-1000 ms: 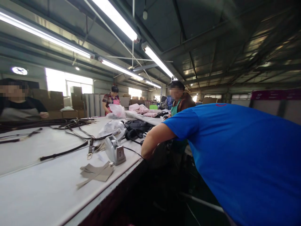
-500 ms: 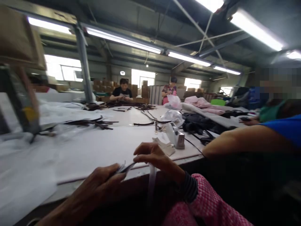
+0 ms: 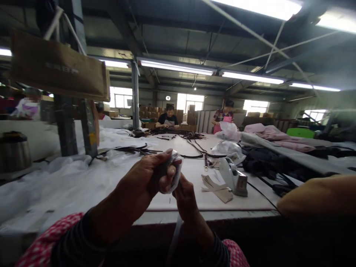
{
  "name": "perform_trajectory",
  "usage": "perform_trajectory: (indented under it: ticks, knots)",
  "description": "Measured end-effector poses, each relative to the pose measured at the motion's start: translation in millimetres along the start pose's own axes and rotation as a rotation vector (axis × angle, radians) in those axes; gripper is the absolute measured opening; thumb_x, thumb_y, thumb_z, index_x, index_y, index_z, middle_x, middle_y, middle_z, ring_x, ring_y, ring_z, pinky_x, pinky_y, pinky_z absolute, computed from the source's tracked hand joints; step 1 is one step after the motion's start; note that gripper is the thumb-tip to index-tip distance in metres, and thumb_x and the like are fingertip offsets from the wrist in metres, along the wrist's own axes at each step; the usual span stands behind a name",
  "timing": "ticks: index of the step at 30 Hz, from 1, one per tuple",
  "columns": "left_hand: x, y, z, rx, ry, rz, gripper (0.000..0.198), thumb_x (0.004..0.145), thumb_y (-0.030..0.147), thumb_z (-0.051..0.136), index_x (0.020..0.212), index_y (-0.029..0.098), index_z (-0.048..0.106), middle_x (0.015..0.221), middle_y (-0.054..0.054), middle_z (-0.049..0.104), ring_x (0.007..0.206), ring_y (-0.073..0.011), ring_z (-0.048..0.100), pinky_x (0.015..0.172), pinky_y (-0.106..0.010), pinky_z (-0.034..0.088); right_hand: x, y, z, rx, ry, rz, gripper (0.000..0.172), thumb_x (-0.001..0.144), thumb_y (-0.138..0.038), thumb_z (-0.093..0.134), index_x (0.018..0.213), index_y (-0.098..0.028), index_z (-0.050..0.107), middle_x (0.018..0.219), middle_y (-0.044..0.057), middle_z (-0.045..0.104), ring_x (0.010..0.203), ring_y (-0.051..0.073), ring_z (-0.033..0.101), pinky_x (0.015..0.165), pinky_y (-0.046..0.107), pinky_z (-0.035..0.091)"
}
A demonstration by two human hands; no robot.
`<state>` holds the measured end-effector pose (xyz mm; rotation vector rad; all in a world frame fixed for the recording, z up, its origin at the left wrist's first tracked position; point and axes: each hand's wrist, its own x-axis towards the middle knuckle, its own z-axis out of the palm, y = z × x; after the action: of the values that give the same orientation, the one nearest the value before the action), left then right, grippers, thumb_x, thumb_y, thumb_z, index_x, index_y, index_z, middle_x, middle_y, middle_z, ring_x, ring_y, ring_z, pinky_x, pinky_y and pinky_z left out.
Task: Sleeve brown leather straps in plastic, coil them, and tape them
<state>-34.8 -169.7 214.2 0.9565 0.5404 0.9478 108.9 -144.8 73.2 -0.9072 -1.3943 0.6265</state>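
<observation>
My left hand is raised over the front of the table, its fingers closed on a shiny translucent plastic strip. That strip is looped around the fingers, with something dark partly hidden inside the grip. Close against it on the right, my right hand is closed at the lower end of the loop. A pale translucent tail of strip hangs below the right hand, past the table edge. To the right of both hands stands a tape dispenser, beside some beige paper strips.
Clear plastic bags heap on the left of the white table. Dark straps lie farther back, black goods to the right. A co-worker's forearm rests at the right edge. A brown bag hangs upper left.
Both hands have risen and come together, and the strip now loops around my left fingers. The view has swung left, bringing the hanging bag fully into sight.
</observation>
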Motion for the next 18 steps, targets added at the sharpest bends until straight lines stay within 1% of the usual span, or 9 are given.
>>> perform_trajectory:
  ticks: [2, 4, 6, 7, 10, 12, 14, 16, 18]
  knots:
    - [-1.4, 6.2, -3.9, 0.018, 0.019, 0.011, 0.033, 0.1, 0.022, 0.052, 0.075, 0.007, 0.068, 0.05, -0.002, 0.056, 0.031, -0.005, 0.041, 0.033, -0.015, 0.036, 10.2, -11.7, -13.4, 0.014, -0.102, 0.023, 0.035, 0.097, -0.05, 0.059, 0.086, -0.017, 0.066, 0.068, -0.001, 0.053, 0.063, 0.014, 0.047, 0.058, 0.026, 0.04]
    - [-1.7, 7.0, -9.3, 0.051, 0.024, 0.034, 0.028, 0.097, 0.02, 0.056, 0.075, 0.008, 0.068, 0.051, -0.002, 0.058, 0.032, -0.0053, 0.043, 0.033, -0.014, 0.036, 19.0, -27.5, -19.9, 0.064, -0.142, -0.01, 0.029, 0.088, -0.043, 0.071, 0.104, -0.019, 0.068, 0.083, 0.001, 0.062, 0.075, 0.016, 0.054, 0.064, 0.026, 0.044]
    - [-1.2, 3.9, -12.2, 0.085, -0.003, 0.04, 0.023, 0.095, 0.021, 0.061, 0.076, 0.009, 0.067, 0.051, -0.002, 0.058, 0.033, -0.006, 0.045, 0.033, -0.014, 0.036, 24.1, -41.0, -14.7, 0.149, -0.102, -0.084, 0.047, 0.082, -0.037, 0.077, 0.123, -0.022, 0.062, 0.099, 0.003, 0.066, 0.086, 0.019, 0.059, 0.071, 0.027, 0.048]
    - [-0.9, 2.1, -12.1, 0.097, -0.023, 0.035, 0.022, 0.094, 0.021, 0.062, 0.077, 0.009, 0.067, 0.051, -0.002, 0.058, 0.034, -0.0063, 0.045, 0.033, -0.014, 0.036, 25.2, -45.5, -8.3, 0.17, -0.055, -0.122, 0.049, 0.082, -0.037, 0.076, 0.125, -0.022, 0.06, 0.101, 0.004, 0.067, 0.086, 0.019, 0.06, 0.071, 0.028, 0.048]
    - [-2.0, 2.4, -7.8, 0.087, -0.037, 0.029, 0.021, 0.095, 0.023, 0.062, 0.078, 0.01, 0.066, 0.052, -0.001, 0.057, 0.035, -0.0065, 0.046, 0.033, -0.014, 0.037, 24.7, -48.6, 15.9, 0.044, 0.13, -0.191, 0.028, 0.088, -0.039, 0.068, 0.109, -0.022, 0.061, 0.08, 0.001, 0.064, 0.067, 0.017, 0.054, 0.06, 0.028, 0.043]
    - [-5.3, 10.1, -5.4, 0.047, -0.005, 0.05, 0.022, 0.096, 0.023, 0.06, 0.08, 0.01, 0.065, 0.055, -0.001, 0.058, 0.036, -0.0058, 0.046, 0.034, -0.014, 0.039, 22.8, -44.2, 27.1, -0.066, 0.196, -0.189, 0.022, 0.093, -0.043, 0.062, 0.098, -0.022, 0.061, 0.067, -0.001, 0.056, 0.058, 0.016, 0.046, 0.055, 0.029, 0.037]
    - [-10.0, 22.0, -5.8, 0.012, 0.027, 0.097, 0.021, 0.098, 0.024, 0.059, 0.083, 0.01, 0.066, 0.058, -0.002, 0.059, 0.037, -0.0054, 0.046, 0.036, -0.014, 0.041, 19.1, -37.2, 30.6, -0.105, 0.149, -0.174, 0.028, 0.098, -0.048, 0.055, 0.093, -0.022, 0.062, 0.062, -0.001, 0.051, 0.056, 0.016, 0.042, 0.056, 0.03, 0.035]
    - [-14.1, 33.4, -8.9, 0.003, 0.012, 0.205, 0.021, 0.099, 0.025, 0.058, 0.089, 0.009, 0.067, 0.061, -0.003, 0.061, 0.04, -0.0062, 0.048, 0.039, -0.016, 0.044, 11.4, -29.1, 28.9, -0.082, 0.025, -0.132, 0.037, 0.102, -0.052, 0.049, 0.092, -0.02, 0.064, 0.063, -0.001, 0.049, 0.058, 0.015, 0.043, 0.06, 0.03, 0.035]
    - [-14.8, 39.2, -13.5, -0.001, -0.03, 0.343, 0.022, 0.099, 0.027, 0.058, 0.094, 0.009, 0.069, 0.066, -0.004, 0.064, 0.045, -0.0078, 0.053, 0.044, -0.017, 0.048, -2.2, -20.7, 26.1, -0.004, -0.123, -0.033, 0.045, 0.102, -0.058, 0.046, 0.094, -0.018, 0.066, 0.062, -0.002, 0.049, 0.057, 0.013, 0.043, 0.059, 0.028, 0.034]
